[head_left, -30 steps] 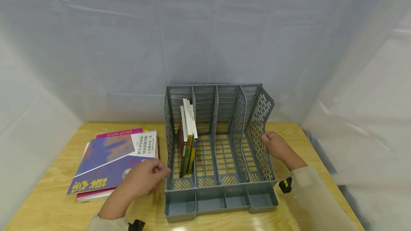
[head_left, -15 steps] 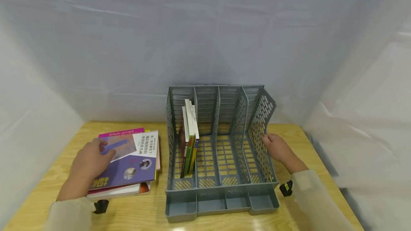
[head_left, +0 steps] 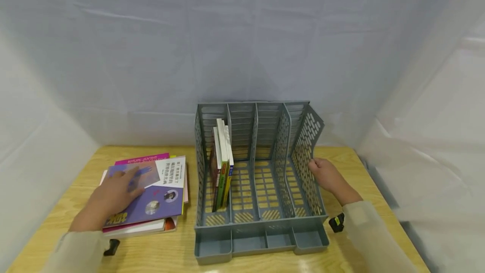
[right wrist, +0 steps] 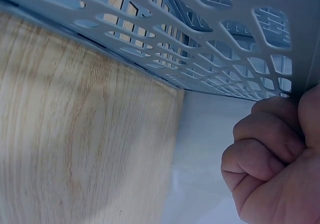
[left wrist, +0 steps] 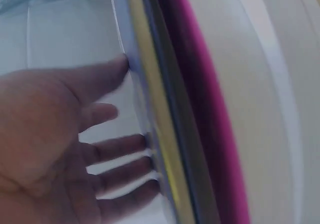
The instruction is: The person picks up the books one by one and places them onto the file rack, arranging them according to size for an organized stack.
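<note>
On top of the book pile lies a purple book (head_left: 163,205) with a white title panel. My left hand (head_left: 113,199) is over that book's left part. In the left wrist view the thumb and fingertips (left wrist: 122,66) touch its cover, fingers apart and nearly straight. To the right stands a grey file organizer (head_left: 280,222) with perforated dividers. My right hand (head_left: 329,178) grips the front edge of its right side panel; the right wrist view shows curled fingers (right wrist: 255,159) under the panel. Several thin books (head_left: 222,167) stand upright in the leftmost compartment.
Under the purple book lie other books, one with a magenta cover (head_left: 142,159). Low open trays (head_left: 248,241) run along the organizer's front. Everything stands on a wooden table (head_left: 159,252), with white sheeting (head_left: 242,45) behind and at both sides.
My left hand has moved left from beside the organizer onto the purple book; the book has turned and shifted slightly right. My right hand keeps its grip on the side panel.
</note>
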Motion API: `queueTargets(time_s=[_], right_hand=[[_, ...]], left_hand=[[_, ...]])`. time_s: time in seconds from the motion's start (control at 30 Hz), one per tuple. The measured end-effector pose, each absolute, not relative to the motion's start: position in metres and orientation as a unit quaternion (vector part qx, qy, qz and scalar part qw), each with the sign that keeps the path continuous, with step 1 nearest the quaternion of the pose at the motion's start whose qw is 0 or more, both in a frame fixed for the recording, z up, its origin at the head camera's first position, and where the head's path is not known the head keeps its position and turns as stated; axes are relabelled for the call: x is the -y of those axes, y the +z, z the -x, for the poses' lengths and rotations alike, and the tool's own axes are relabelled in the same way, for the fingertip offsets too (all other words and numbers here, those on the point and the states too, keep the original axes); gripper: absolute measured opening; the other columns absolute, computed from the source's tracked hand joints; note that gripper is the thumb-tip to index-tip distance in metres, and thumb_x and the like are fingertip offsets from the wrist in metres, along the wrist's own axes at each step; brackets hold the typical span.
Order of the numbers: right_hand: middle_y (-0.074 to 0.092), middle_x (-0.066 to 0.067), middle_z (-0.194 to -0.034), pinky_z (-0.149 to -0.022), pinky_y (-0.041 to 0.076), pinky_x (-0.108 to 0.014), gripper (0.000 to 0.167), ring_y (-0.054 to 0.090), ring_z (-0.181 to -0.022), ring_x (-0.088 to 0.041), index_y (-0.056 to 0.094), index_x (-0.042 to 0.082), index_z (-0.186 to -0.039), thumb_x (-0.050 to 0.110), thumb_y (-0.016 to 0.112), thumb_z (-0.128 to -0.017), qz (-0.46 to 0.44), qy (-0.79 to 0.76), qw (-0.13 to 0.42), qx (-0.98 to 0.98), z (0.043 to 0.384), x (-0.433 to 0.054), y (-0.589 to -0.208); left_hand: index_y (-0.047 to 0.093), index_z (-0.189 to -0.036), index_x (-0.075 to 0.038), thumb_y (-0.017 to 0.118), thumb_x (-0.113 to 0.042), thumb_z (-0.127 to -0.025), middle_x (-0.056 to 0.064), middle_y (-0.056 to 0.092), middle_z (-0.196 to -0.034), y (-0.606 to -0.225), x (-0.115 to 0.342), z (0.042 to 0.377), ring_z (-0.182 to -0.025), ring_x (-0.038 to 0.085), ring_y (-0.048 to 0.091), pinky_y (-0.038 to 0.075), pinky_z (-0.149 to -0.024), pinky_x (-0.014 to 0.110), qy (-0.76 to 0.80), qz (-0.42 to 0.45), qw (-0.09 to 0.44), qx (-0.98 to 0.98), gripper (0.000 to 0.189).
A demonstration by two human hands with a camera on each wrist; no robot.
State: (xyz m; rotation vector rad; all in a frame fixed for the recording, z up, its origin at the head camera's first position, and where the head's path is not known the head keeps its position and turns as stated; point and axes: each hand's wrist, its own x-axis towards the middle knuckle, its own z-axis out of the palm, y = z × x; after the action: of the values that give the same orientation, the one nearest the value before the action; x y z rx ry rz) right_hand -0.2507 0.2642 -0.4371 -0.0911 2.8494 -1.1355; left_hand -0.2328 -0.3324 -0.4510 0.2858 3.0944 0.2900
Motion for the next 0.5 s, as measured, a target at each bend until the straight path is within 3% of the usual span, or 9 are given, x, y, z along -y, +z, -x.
queueTargets(time_s=[0.17,0.5], right_hand=[[0.034,-0.001,-0.06,-0.057,0.031,-0.034,0.045,0.028,-0.053,-0.018,0.036,0.013,-0.07,0.027,0.034,-0.113,0.036,-0.364,0.032,-0.93,0.251,-0.261,-0.436],[0.035,-0.002,-0.061,-0.057,0.03,-0.034,0.044,0.027,-0.055,-0.018,0.036,0.013,-0.071,0.028,0.032,-0.112,0.031,-0.355,0.029,-0.934,0.252,-0.259,-0.438]], left_hand=[[0.058,-0.142,0.001,0.065,-0.032,-0.101,0.041,0.057,-0.121,-0.443,0.322,0.229,-0.118,0.063,0.051,0.037,-0.1,0.075,0.039,-0.11,0.01,-0.993,0.054],[0.059,-0.14,0.003,0.062,-0.029,-0.102,0.041,0.057,-0.127,-0.431,0.314,0.226,-0.124,0.061,0.049,0.031,-0.107,0.075,0.035,-0.107,0.034,-0.993,0.05]])
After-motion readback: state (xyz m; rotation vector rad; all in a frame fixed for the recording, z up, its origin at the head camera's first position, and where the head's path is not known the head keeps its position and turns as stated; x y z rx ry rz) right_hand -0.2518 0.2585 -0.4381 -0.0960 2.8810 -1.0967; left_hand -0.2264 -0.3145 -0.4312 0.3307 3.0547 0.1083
